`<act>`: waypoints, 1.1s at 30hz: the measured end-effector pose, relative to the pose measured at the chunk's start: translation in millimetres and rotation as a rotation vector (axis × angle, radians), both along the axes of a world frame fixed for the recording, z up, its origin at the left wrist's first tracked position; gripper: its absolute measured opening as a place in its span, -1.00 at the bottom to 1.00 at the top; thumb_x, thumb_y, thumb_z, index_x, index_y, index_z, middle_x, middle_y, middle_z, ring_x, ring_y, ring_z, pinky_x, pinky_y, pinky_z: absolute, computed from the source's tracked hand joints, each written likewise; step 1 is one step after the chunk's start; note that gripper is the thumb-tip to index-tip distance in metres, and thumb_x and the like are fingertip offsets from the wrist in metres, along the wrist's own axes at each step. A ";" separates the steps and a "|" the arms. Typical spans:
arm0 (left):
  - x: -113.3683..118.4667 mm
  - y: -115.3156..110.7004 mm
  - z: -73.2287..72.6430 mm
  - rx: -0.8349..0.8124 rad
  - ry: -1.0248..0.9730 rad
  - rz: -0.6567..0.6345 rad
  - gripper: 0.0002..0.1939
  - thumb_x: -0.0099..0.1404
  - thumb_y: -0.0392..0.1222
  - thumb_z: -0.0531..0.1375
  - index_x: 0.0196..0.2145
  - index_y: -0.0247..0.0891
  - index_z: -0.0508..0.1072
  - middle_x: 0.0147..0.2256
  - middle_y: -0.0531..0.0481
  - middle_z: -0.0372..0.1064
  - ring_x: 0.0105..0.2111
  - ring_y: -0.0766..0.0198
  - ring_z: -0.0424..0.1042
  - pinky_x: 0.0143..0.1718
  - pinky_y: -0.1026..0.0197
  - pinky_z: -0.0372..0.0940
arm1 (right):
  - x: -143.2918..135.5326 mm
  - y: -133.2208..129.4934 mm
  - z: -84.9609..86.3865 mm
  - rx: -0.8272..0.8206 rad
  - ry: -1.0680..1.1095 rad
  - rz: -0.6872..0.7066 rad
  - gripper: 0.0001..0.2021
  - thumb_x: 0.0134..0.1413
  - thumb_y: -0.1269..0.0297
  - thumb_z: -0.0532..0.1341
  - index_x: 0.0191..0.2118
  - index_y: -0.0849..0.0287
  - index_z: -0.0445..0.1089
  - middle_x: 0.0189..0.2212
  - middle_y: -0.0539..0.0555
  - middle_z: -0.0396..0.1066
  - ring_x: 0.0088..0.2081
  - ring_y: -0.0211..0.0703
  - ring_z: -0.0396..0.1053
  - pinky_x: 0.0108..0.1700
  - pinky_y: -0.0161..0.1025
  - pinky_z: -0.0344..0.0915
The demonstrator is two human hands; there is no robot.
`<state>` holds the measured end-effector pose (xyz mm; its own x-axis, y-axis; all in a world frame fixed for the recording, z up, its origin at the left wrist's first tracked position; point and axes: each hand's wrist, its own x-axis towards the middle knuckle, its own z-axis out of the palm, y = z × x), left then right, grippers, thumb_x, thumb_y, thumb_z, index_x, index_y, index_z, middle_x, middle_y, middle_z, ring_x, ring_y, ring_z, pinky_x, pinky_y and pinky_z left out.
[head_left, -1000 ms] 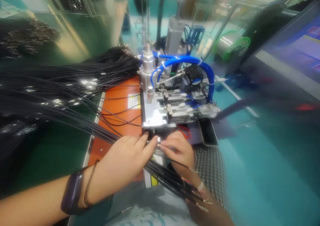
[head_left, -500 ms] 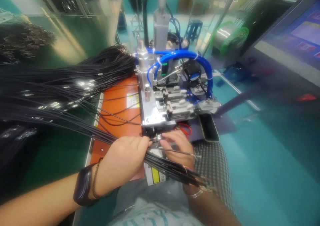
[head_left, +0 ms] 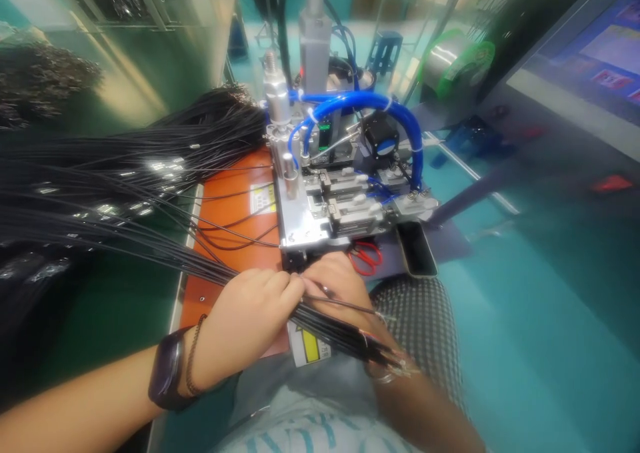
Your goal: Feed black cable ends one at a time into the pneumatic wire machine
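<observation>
My left hand (head_left: 255,313) is closed around a bundle of thin black cables (head_left: 335,333), whose stripped ends with coloured wires point to the lower right. From between the fingertips of both hands, a single black cable (head_left: 345,303) stands a little apart from the bundle. My right hand (head_left: 340,286) is closed, its fingertips pinching at this cable and touching my left thumb. A small dark piece shows between its fingers, too blurred to name. Just beyond the hands is the front edge of a metal machine (head_left: 305,233) with clamps and cylinders.
A large pile of black cables (head_left: 200,133) lies across the orange board (head_left: 240,253) on the left. Thick blue tubing (head_left: 370,99) arches over the machine. Red-handled scissors (head_left: 367,258) and a phone (head_left: 416,249) lie at its right. A screen (head_left: 605,59) stands at far right.
My right hand has moved left from the machine's front edge, its parted fingers closing at my left thumb. The red scissor handles show more fully. My left hand still grips the bundle.
</observation>
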<state>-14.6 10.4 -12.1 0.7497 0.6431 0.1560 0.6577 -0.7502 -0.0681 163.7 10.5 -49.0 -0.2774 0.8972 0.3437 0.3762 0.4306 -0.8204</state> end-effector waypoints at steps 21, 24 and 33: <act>-8.1 13.4 1.9 -0.113 -0.055 0.017 -0.53 0.22 -0.48 -0.03 0.05 -0.23 0.32 -0.16 -0.08 0.38 -0.21 0.18 0.37 -0.27 0.15 0.29 | 9.1 3.1 -11.4 -0.561 0.251 -0.196 -0.84 0.01 0.22 0.24 -0.47 0.18 0.36 -0.54 -0.04 0.35 -0.46 -0.25 0.30 -0.40 -0.31 0.23; -8.4 19.0 -2.7 -0.095 -0.078 -0.028 -0.58 0.28 -0.44 -0.03 0.03 -0.20 0.36 -0.27 -0.06 0.38 -0.28 0.21 0.34 -0.30 0.15 0.25 | 18.1 4.6 -15.4 -0.621 0.285 -0.094 -0.85 0.06 0.20 0.19 -0.40 0.18 0.34 -0.50 -0.05 0.32 -0.45 -0.27 0.27 -0.38 -0.31 0.23; -4.8 21.2 -5.8 -0.106 0.012 -0.016 -0.58 0.31 -0.37 0.00 0.07 -0.08 0.34 -0.27 -0.04 0.33 -0.30 0.20 0.26 -0.35 0.16 0.16 | 21.0 7.4 -21.0 -0.671 0.289 -0.023 -0.85 0.12 0.22 0.11 -0.41 0.16 0.28 -0.49 -0.07 0.23 -0.44 -0.29 0.21 -0.38 -0.33 0.19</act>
<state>-19.4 31.5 -17.8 0.7615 0.6434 0.0782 0.6451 -0.7641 0.0043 184.7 17.9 -70.0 -0.2371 0.9449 -0.2256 0.1078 -0.2052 -0.9728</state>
